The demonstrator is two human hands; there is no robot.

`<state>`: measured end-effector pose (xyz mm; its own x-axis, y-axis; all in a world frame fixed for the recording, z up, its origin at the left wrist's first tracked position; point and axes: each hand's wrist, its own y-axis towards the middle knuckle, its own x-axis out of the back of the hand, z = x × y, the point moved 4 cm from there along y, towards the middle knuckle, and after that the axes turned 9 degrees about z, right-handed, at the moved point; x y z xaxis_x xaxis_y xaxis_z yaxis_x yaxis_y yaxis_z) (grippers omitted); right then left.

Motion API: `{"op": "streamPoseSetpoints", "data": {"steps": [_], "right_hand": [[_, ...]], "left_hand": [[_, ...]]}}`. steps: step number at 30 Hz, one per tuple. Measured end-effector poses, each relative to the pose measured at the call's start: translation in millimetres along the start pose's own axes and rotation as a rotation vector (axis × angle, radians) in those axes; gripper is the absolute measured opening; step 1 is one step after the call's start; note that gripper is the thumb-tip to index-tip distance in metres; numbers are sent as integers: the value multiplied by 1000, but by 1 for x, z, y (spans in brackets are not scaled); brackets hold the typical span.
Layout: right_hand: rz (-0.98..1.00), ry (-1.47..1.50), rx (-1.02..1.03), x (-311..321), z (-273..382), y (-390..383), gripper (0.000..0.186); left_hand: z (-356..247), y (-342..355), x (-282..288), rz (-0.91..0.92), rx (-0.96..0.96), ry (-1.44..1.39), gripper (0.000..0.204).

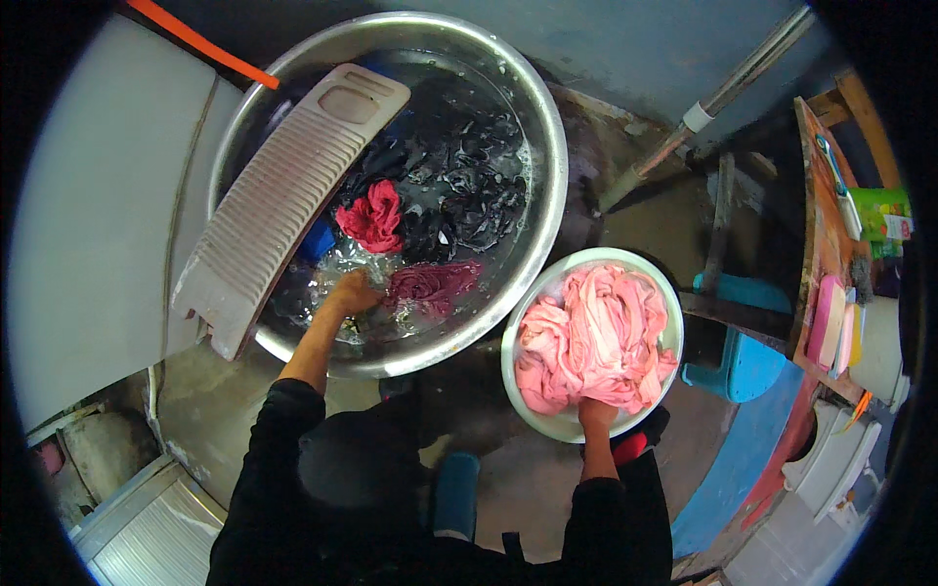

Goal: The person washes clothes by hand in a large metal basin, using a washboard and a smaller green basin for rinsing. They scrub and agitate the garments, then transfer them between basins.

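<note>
My left hand is at the water's surface in a large metal basin, curled, with its fingertips hidden by water and foam. What lies inside its fingers does not show. Just right of it floats a maroon cloth, and a red cloth lies beyond. Dark wet clothes fill much of the basin. At the near rim of a smaller pale basin, my right hand is closed on a pink cloth, its fingers mostly sunk in the folds.
A ribbed washboard leans across the basin's left side. An orange strip reaches the far rim. A metal pole slants at the far right. A blue plastic stool and a wooden shelf with brushes stand to the right.
</note>
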<state>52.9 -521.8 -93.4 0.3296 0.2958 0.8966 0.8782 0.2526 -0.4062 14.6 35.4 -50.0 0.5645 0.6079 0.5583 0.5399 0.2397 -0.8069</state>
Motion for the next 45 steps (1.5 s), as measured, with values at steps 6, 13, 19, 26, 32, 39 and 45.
{"op": "streamPoseSetpoints", "data": {"steps": [6,13,19,26,32,39,45], "right_hand": [[164,-92,-150,-21,-14,5,45],[231,75,-139,4,-1,1,55],[495,164,-199,3,-7,0,52],[517,141,-106,-45,-15,5,58],[435,184,-199,-26,-4,3,50],[496,64,-215,-12,-2,1,47],[526,53,-158,-16,9,8,55]], "left_hand": [[-2,23,-27,-34,-114,-5,42],[-24,10,-40,53,-443,-895,36],[-103,-42,7,250,-253,-1568,47],[-151,-68,108,118,-685,-1421,41],[-26,-56,94,-339,-182,42,28],[-1,0,20,-205,140,217,32],[29,35,-24,-73,195,409,54]]}}
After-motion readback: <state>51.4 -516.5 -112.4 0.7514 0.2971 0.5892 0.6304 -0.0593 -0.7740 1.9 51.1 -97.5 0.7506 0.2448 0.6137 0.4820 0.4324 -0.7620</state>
